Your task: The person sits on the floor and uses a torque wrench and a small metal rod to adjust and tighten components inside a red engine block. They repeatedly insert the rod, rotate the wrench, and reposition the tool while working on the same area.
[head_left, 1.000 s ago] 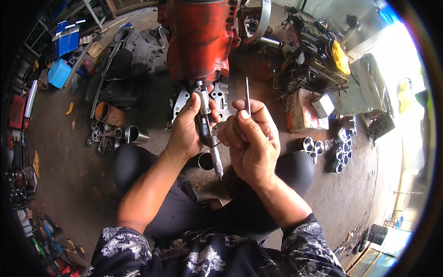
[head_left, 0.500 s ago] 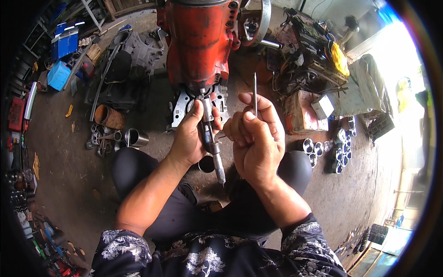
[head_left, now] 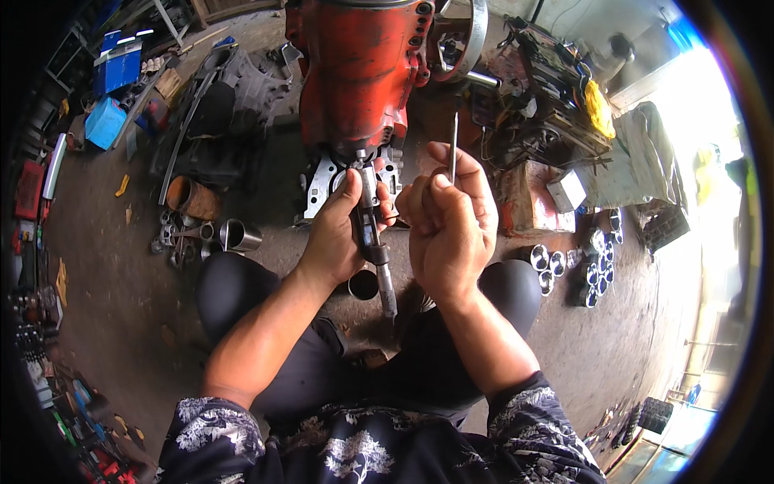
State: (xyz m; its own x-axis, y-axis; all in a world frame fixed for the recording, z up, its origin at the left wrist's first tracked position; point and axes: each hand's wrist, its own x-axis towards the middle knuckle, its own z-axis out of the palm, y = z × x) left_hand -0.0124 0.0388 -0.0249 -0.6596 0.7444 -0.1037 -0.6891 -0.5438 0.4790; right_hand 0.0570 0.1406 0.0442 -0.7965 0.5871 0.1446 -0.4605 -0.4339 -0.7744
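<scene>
Evidently the red machine housing (head_left: 355, 81) dominates, upright at the top of the view and straight ahead of the seated person, probably so that its lower end falls within easy reach of both arms. Beyond the hands and below that end lies a grey metal casting (head_left: 318, 192) with holes through it, partly hidden by the housing and the fingers. The long metal tool (head_left: 381, 278) slants down from just under the housing, its upper end at a short stub there and its lower end over the floor between the knees; whether it is fastened to the stub cannot be told. The left hand (head_left: 343, 226) is wrapped round the tool's upper half, thumb along the near side and fingers behind, a hold that would stop it swinging while its slotted middle faces the person. The right hand (head_left: 451, 218) is raised just beside it, lower fingers curled in and thumb pressing toward the forefinger. On the floor behind the tool stands a small metal sleeve (head_left: 363, 285), open end up. Smallest is the slim pointed rod (head_left: 454, 149), pinched in the right hand tip upward, apparently to hold its point clear of the tool.
</scene>
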